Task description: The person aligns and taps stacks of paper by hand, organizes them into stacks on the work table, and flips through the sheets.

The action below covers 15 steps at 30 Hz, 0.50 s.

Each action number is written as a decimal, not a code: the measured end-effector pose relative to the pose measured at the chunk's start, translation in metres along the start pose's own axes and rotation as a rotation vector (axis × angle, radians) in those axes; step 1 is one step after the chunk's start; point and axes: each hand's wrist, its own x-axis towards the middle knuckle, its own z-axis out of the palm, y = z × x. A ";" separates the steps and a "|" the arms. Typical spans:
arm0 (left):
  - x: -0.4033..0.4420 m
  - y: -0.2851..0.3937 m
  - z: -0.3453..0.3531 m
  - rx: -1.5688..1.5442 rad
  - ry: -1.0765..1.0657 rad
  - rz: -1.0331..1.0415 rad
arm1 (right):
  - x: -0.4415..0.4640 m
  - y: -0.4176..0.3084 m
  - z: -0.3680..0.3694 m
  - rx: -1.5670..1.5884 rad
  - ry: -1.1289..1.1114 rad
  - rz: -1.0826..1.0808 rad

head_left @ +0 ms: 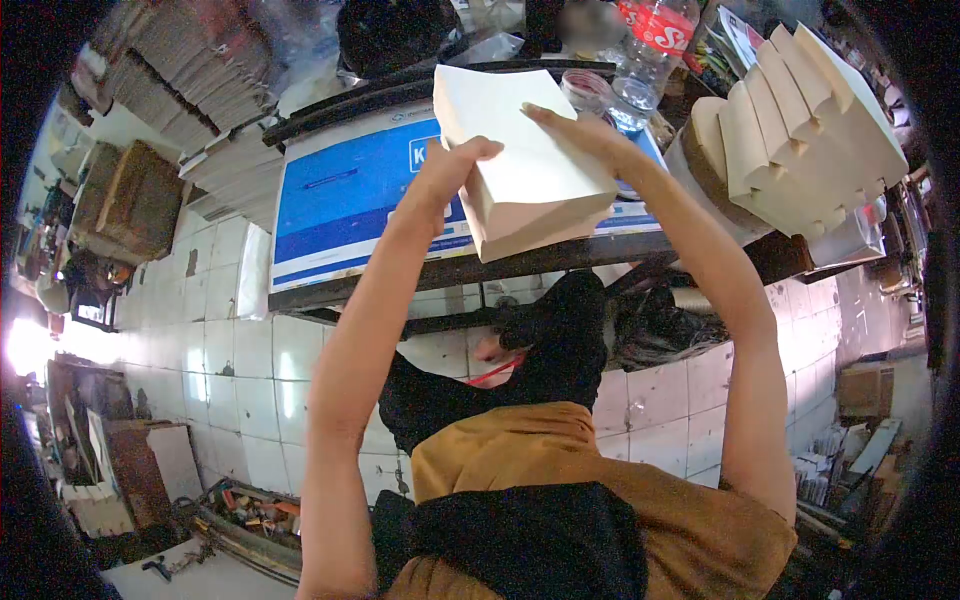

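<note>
A thick block of cream paper sheets (535,165) is held between my two hands, tilted above the table. My left hand (455,178) grips its left side, with the thumb on the top sheet. On the far right side, my right hand (585,138) grips it with the thumb lying across the top. The fingers beneath and behind the block are hidden. Under it, a blue and white printed sheet (345,190) covers the tabletop. Similar paper blocks (800,130) stand in a row to the right of my right arm.
A plastic bottle with a red label (655,45) and a tape roll (587,90) stand behind the block. Tall paper stacks (170,105) rise on the left. A black bag (395,35) sits at the back. Below the table, a dark plastic bundle (668,330) lies on the tiled floor (235,350).
</note>
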 end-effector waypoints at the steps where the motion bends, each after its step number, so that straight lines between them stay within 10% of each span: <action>1: 0.016 -0.016 0.002 -0.090 0.083 -0.069 | 0.003 0.003 0.000 -0.052 0.064 -0.109; 5: 0.015 -0.023 0.023 -0.175 0.216 0.092 | 0.016 -0.024 -0.029 -0.663 0.546 -0.413; 12: 0.020 -0.025 0.029 0.174 0.646 0.067 | 0.143 -0.045 -0.023 -0.830 -0.551 -0.463; 15: -0.062 -0.004 0.034 -0.196 0.703 0.576 | 0.144 -0.045 -0.013 -0.869 -0.636 -0.312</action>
